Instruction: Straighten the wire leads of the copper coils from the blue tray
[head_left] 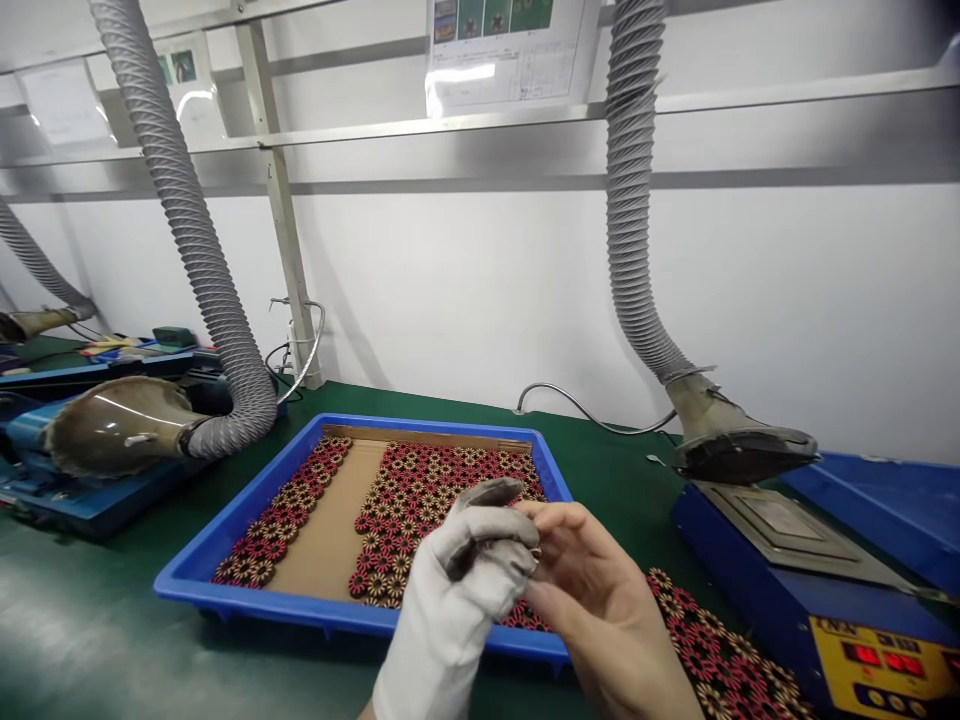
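My left hand wears a white glove with dirty grey fingertips. Its fingers are curled inward in front of the blue tray. My bare right hand meets it, fingers and thumb bent toward the gloved fingertips. Between them, something small is pinched; the fingers hide nearly all of it. Behind the hands, rows of small round toothed cores, red-and-black and tan-and-black, lie on cardboard in the tray. More toothed cores lie to the right of my right hand.
At the right stands a blue heating unit with a red digital display, under a hose hood. Another hood sits over a blue machine at left. A blue bin is at far right. A cable runs along the back.
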